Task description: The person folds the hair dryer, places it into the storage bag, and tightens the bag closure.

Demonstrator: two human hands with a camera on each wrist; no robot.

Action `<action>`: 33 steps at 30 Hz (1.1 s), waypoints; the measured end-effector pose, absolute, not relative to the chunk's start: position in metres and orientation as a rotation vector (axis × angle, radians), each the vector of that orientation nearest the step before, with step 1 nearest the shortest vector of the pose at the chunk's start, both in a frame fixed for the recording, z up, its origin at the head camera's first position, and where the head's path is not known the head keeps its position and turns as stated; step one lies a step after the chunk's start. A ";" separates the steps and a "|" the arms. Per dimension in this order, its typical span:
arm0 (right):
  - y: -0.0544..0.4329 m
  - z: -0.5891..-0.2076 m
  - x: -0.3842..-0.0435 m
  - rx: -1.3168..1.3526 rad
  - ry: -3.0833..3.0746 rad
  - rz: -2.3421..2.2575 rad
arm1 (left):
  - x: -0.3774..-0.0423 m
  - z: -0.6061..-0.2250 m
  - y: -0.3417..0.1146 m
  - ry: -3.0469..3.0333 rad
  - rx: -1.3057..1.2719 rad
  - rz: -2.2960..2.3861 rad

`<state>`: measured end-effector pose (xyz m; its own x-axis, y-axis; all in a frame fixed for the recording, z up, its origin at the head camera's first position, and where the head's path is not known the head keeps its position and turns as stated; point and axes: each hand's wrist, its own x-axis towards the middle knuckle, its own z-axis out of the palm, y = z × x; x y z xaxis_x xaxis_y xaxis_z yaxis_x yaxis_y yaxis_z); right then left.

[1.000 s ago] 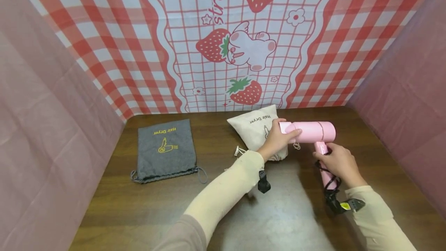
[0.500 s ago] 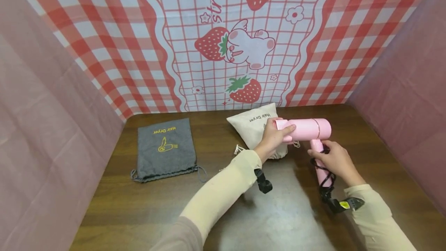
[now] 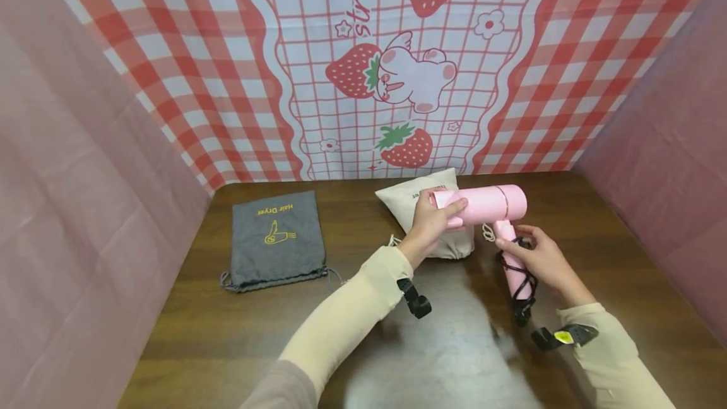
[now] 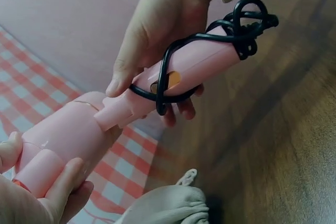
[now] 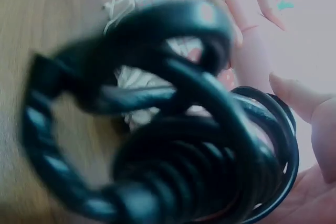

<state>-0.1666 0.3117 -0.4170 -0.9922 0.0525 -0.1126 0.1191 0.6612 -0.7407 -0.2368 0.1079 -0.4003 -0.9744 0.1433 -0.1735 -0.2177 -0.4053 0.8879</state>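
Observation:
A pink hair dryer (image 3: 488,204) is held above the table, its barrel lying sideways and its handle pointing down. My left hand (image 3: 427,223) grips the nozzle end of the barrel, thumb on the near side. Around the upper handle my right hand (image 3: 542,257) has its thumb on one side and fingers on the other. A black cord (image 4: 163,72) is wound about the handle, and its coils fill much of the right wrist view. Just behind the left hand lies a cream drawstring bag (image 3: 400,201) with "Hair Dryer" printed on it, partly hidden by hand and dryer.
A grey drawstring bag (image 3: 278,242) with a yellow dryer print lies flat on the left of the brown wooden table (image 3: 210,333). A red checked strawberry cloth (image 3: 341,112) hangs along the back. Pink curtains (image 3: 85,163) stand at both sides.
Both hands have moved the hair dryer a little to the left, and its handle now slants more, bottom end to the right. The bags stay where they were; the head view has shifted slightly.

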 end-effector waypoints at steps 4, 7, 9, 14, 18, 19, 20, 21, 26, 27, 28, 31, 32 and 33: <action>0.307 -0.417 -0.165 0.177 2.670 -1.378 | -0.237 -0.399 0.099 1.550 -0.145 2.518; 0.303 -0.418 -0.165 0.182 2.500 -1.557 | -0.238 -0.400 0.093 1.529 -0.181 2.562; 0.300 -0.419 -0.165 0.179 2.384 -1.660 | -0.237 -0.401 0.089 1.522 -0.198 2.578; 0.292 -0.422 -0.168 0.149 2.237 -1.706 | -0.234 -0.405 0.076 1.505 -0.219 2.612; 0.283 -0.425 -0.167 0.123 2.163 -1.710 | -0.229 -0.408 0.064 1.499 -0.216 2.641; 0.281 -0.426 -0.167 0.118 2.147 -1.716 | -0.228 -0.408 0.061 1.503 -0.214 2.646; 0.278 -0.426 -0.167 0.115 2.130 -1.730 | -0.227 -0.408 0.058 1.503 -0.210 2.652; 0.275 -0.426 -0.167 0.113 2.117 -1.742 | -0.226 -0.408 0.055 1.496 -0.211 2.660; 0.260 -0.426 -0.169 0.105 2.089 -1.795 | -0.222 -0.408 0.040 1.475 -0.209 2.709; 0.257 -0.426 -0.170 0.100 2.086 -1.802 | -0.221 -0.408 0.037 1.475 -0.211 2.717; 0.254 -0.426 -0.171 0.100 2.084 -1.808 | -0.220 -0.408 0.034 1.479 -0.214 2.719; 0.245 -0.426 -0.172 0.107 2.077 -1.814 | -0.218 -0.410 0.025 1.485 -0.224 2.719; 0.242 -0.427 -0.172 0.112 2.079 -1.813 | -0.217 -0.410 0.022 1.489 -0.231 2.716; 0.239 -0.427 -0.172 0.117 2.077 -1.813 | -0.216 -0.412 0.020 1.494 -0.237 2.714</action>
<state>-0.1722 0.2393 -0.4272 -0.9246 -0.1832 -0.3339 0.3061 0.1641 -0.9377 -0.2164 0.0196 -0.4116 -0.9878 -0.0428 -0.1498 -0.1037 -0.5373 0.8370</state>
